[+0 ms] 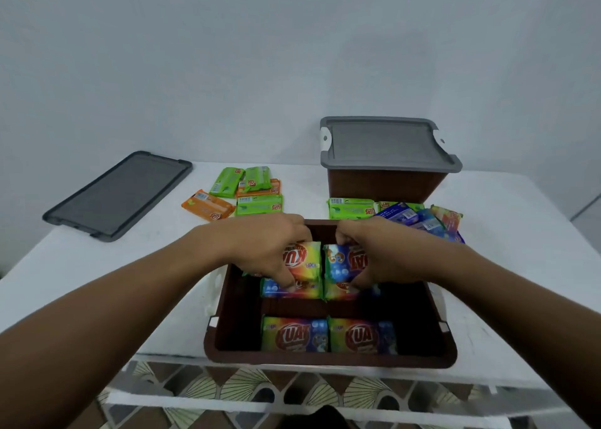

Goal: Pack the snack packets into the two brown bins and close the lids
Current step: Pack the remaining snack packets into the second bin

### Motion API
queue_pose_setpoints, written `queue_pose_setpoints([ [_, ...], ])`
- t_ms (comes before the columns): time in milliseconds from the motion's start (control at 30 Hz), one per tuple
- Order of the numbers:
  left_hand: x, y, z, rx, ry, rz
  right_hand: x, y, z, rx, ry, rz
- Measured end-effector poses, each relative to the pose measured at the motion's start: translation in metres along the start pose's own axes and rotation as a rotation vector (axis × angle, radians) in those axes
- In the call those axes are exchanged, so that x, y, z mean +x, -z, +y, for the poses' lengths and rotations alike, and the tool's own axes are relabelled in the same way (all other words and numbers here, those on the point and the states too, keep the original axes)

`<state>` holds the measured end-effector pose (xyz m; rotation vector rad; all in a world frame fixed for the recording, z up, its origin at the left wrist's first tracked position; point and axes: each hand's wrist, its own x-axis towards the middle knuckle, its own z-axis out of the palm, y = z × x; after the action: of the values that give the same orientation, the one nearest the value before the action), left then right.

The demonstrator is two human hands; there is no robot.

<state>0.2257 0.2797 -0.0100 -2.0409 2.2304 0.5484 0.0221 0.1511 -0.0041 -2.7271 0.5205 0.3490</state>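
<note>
An open brown bin sits at the table's near edge. Two rainbow snack packets lie side by side at its front, and more lie at the back. My left hand grips a rainbow packet inside the bin's far half. My right hand grips a blue-and-red packet right beside it. A second brown bin stands at the back right with its grey lid on. Green and orange packets lie behind my left hand. Green, blue and rainbow packets lie behind my right hand.
A loose grey lid lies flat at the table's back left. The white table ends just below the open bin, with patterned floor tiles below. A pale wall rises behind the table.
</note>
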Motion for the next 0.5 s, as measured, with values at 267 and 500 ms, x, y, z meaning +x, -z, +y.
queue_pose_setpoints([
  [267,0.008,-0.029,0.011,0.167,0.069,-0.114,0.012,-0.033,-0.006,-0.079,-0.027,-0.033],
  [500,0.019,-0.041,0.025,0.358,0.112,-0.138,0.021,-0.048,-0.007,-0.184,-0.031,-0.099],
])
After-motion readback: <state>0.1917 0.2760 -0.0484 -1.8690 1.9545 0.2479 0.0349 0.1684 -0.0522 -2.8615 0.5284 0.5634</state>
